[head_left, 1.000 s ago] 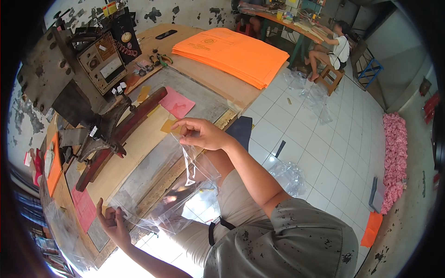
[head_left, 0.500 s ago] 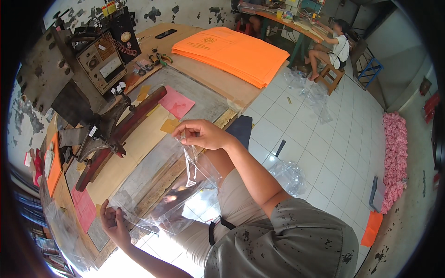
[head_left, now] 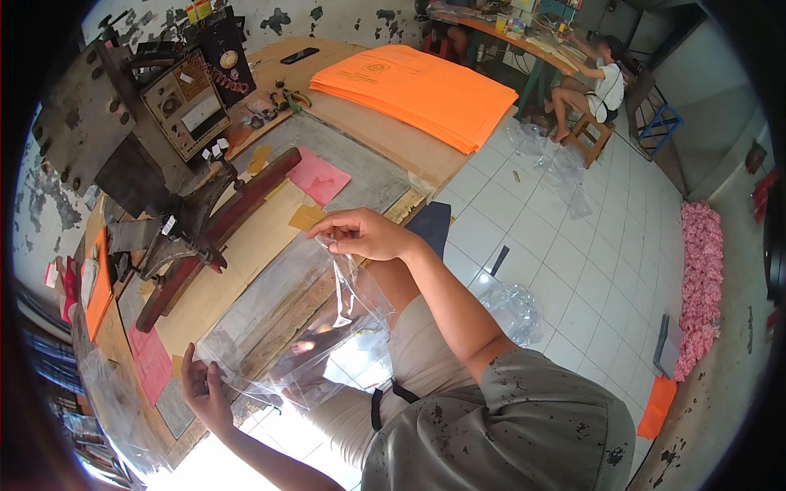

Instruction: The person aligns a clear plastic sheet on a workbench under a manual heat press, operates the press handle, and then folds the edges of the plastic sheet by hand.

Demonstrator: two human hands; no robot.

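Clear plastic sheet [head_left: 282,348], one: glossy, creased toward its right side, hanging between the two hands over the near edge of the table [head_left: 383,135] and the person's lap.

Right hand [head_left: 372,235]: fingers pinched together on the upper right corner of the sheet.

Left hand [head_left: 208,396]: at the sheet's left end, thumb and forefinger visibly apart; whether the other fingers are closed on the film cannot be told.

Press machine, dark metal, at the left of the table, with a long curved red-brown bar [head_left: 219,239] lying slantwise above a cream board [head_left: 260,245].

Control box [head_left: 187,108], with dial and meter, behind the bar.

Pink sheets, two: one [head_left: 322,177] by the bar's far end, one [head_left: 150,360] near its close end.

Amber piece [head_left: 306,217], small, just beyond the right hand.

Stack of orange sheets [head_left: 413,100], large, printed, on the far part of the table.

Mobile phone [head_left: 300,56], black, left of the stack; pliers [head_left: 296,99], green-handled, nearer.

Crumpled clear plastic [head_left: 514,313], on the white tiled floor [head_left: 565,303], right of the person.

Pink bundle [head_left: 700,286], ruffled, along the right wall.

Co-worker [head_left: 604,92], seated on a wooden stool [head_left: 588,141] at a farther table.
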